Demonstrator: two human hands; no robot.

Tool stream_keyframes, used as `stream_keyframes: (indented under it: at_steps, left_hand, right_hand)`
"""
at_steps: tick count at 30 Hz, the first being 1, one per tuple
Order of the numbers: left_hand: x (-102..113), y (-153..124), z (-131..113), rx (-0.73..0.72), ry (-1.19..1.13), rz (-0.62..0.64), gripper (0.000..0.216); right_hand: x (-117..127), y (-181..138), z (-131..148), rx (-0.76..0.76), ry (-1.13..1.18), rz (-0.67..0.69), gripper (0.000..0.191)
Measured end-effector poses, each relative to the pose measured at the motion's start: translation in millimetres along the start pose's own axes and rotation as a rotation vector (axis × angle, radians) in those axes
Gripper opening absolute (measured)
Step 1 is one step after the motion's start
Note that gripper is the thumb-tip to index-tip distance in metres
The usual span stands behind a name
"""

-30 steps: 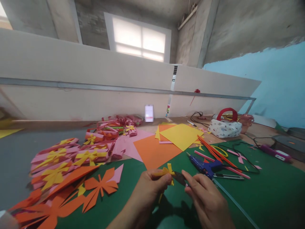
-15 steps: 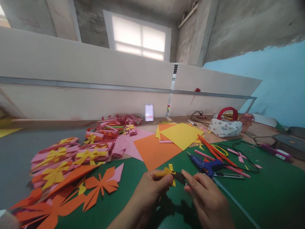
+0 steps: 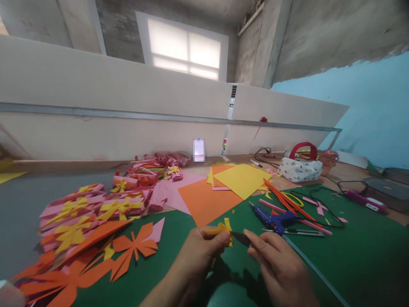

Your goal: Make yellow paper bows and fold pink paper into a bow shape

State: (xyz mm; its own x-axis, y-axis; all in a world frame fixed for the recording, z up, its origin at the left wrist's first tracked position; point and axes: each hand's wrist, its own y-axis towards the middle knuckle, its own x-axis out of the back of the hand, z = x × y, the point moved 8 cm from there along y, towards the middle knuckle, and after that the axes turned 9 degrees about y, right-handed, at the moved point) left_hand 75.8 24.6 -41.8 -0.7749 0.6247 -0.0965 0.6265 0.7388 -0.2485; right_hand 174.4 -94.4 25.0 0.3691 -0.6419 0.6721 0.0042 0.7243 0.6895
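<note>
The left hand [image 3: 201,249] pinches a yellow paper bit [image 3: 223,228], which sticks out at its 1 o'clock. The right hand [image 3: 277,264] is closed on a dark blade [image 3: 240,238], its tip just beside the paper. Under them is the green table [image 3: 351,256]. A bright window [image 3: 183,47] is at 12 o'clock.

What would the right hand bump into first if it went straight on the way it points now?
Most likely the yellow paper piece pinched in the left hand. The dark blade held by the right hand aims straight at it, with its tip nearly touching. Depth is hard to judge.
</note>
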Motion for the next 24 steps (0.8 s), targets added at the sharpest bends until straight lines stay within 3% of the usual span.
stream_keyframes:
  at_steps: [2, 4, 8, 10, 12, 14, 18, 24]
  left_hand:
    - [1.7, 0.7, -0.1, 0.002, -0.015, -0.011, 0.038]
    - [2.2, 0.5, -0.7, 0.002, -0.027, -0.014, 0.038]
    - [1.3, -0.9, -1.8, 0.005, -0.009, -0.016, 0.038]
    - [1.3, -1.1, -2.2, 0.008, 0.008, -0.018, 0.039]
    - [1.7, -0.8, -2.5, 0.018, 0.016, -0.020, 0.041]
    - [2.0, -0.5, -3.3, 0.023, -0.009, -0.016, 0.042]
    - [2.7, -0.4, -0.7, 0.049, -0.063, -0.008, 0.038]
    - [0.4, -0.1, -0.7, 0.029, -0.096, 0.062, 0.036]
  right_hand:
    - [21.4, 1.0, -9.8, -0.041, -0.023, -0.029, 0.037]
    - [53.0, -3.1, -37.0, -0.140, -0.133, -0.107, 0.040]
    - [106.5, -35.3, -130.7, -0.455, -0.382, -0.141, 0.046]
    - [110.0, -55.8, -174.0, -0.554, -0.365, 0.022, 0.041]
    - [104.0, -69.0, -196.4, -0.524, -0.279, 0.183, 0.033]
    - [99.3, -70.5, -202.3, -0.445, -0.276, 0.261, 0.028]
    - [84.0, -37.4, -184.4, -0.197, -0.390, 0.252, 0.025]
    - [11.2, 13.6, -147.8, 0.132, -0.241, 0.490, 0.042]
